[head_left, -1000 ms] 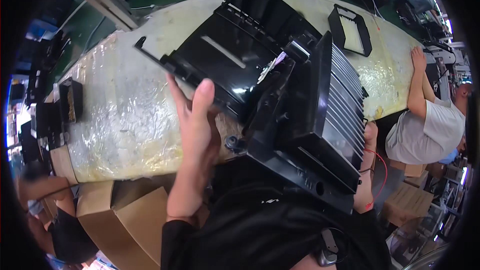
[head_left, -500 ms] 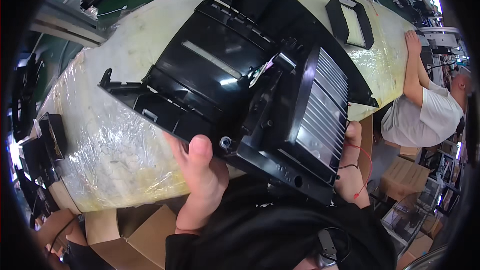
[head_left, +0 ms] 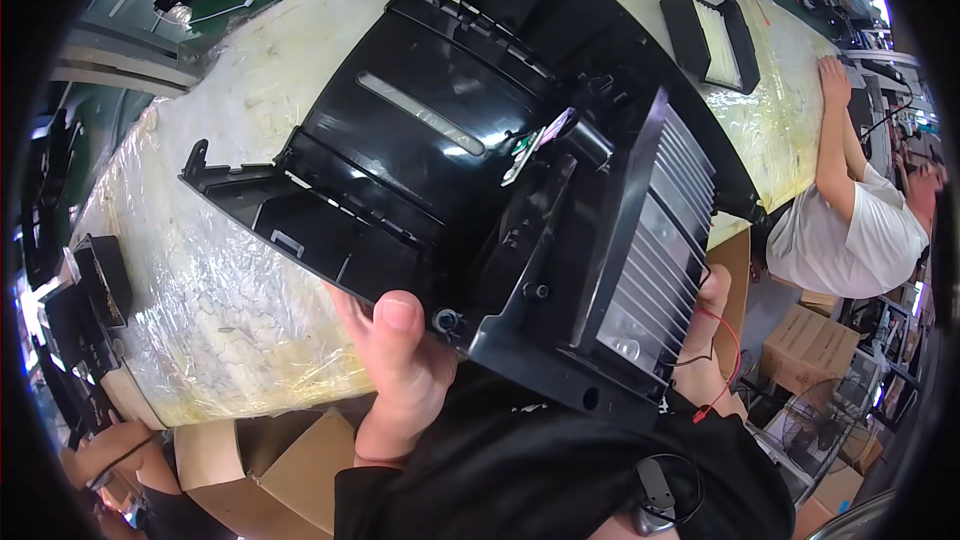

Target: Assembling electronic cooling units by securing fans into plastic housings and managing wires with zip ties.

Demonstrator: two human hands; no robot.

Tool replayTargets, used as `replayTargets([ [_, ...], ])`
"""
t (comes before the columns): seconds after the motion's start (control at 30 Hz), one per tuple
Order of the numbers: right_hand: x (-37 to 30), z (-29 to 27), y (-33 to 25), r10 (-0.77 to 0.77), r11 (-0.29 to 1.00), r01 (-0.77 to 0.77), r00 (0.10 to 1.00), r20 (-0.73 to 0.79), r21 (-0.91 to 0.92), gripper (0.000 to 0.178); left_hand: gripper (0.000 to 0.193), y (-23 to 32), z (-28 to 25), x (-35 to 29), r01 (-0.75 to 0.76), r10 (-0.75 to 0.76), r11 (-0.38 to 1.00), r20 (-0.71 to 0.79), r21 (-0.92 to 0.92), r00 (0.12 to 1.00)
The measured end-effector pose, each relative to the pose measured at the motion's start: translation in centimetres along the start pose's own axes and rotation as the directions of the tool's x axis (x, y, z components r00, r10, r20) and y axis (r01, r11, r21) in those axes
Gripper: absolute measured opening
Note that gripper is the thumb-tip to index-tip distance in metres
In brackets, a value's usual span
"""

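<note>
A large black plastic housing [head_left: 420,70] is held up in front of me, tilted, its hollow inner side showing. My left hand [head_left: 405,360] grips its lower left edge, the thumb in front and the fingers mostly hidden behind. On the right, my right hand [head_left: 712,295] holds the other side, largely hidden by a boxy section with a slatted grille [head_left: 665,240]. Inside the housing are a small circuit board [head_left: 525,155] and a long pale slot [head_left: 420,112]. A thin red wire [head_left: 737,345] with a small connector dangles near my right wrist.
Below lies a table [head_left: 240,310] wrapped in clear film. A black rectangular frame [head_left: 745,55] lies at its far right, another black part [head_left: 103,280] at its left. Cardboard boxes [head_left: 215,455] stand near me. A co-worker [head_left: 850,240] leans on the table's right end.
The housing has turned slightly, so the grille faces more to the right and the slot shows more fully. Both hands keep their hold. The co-worker has shifted a little.
</note>
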State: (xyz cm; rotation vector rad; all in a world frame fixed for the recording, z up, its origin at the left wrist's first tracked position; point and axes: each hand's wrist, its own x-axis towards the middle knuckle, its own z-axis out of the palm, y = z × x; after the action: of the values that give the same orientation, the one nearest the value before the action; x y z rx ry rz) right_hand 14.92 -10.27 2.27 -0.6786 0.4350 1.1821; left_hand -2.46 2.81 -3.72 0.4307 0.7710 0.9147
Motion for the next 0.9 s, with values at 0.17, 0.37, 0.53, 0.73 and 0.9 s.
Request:
replayTargets([
  [0.17,-0.1,-0.7,-0.3,-0.044,0.999,0.044,0.997,0.063,-0.003,0.042,0.093,-0.1,0.0,-0.2,-0.002,0.002,1.000,-0.009,0.016,1.000],
  [0.37,0.7,-3.0,-0.8,-0.102,0.992,0.085,0.976,0.191,0.096,0.054,0.095,-0.2,0.2,0.2,0.011,-0.010,0.999,-0.029,0.036,1.000],
  [0.53,0.9,-3.2,-0.9,-0.237,0.959,0.236,0.971,0.008,-0.156,0.053,0.094,0.2,1.1,0.9,0.005,-0.003,0.999,-0.026,0.048,1.000],
  [0.73,2.4,-5.2,-1.0,-0.204,0.967,0.226,0.965,0.167,-0.121,0.050,0.094,0.7,1.9,1.1,-0.013,0.011,0.999,0.048,0.039,0.999],
  [0.9,2.2,-6.2,-0.7,-0.199,0.960,0.234,0.957,0.210,-0.154,0.055,0.094,0.5,1.7,1.5,-0.103,0.089,0.986,0.112,0.129,0.990],
])
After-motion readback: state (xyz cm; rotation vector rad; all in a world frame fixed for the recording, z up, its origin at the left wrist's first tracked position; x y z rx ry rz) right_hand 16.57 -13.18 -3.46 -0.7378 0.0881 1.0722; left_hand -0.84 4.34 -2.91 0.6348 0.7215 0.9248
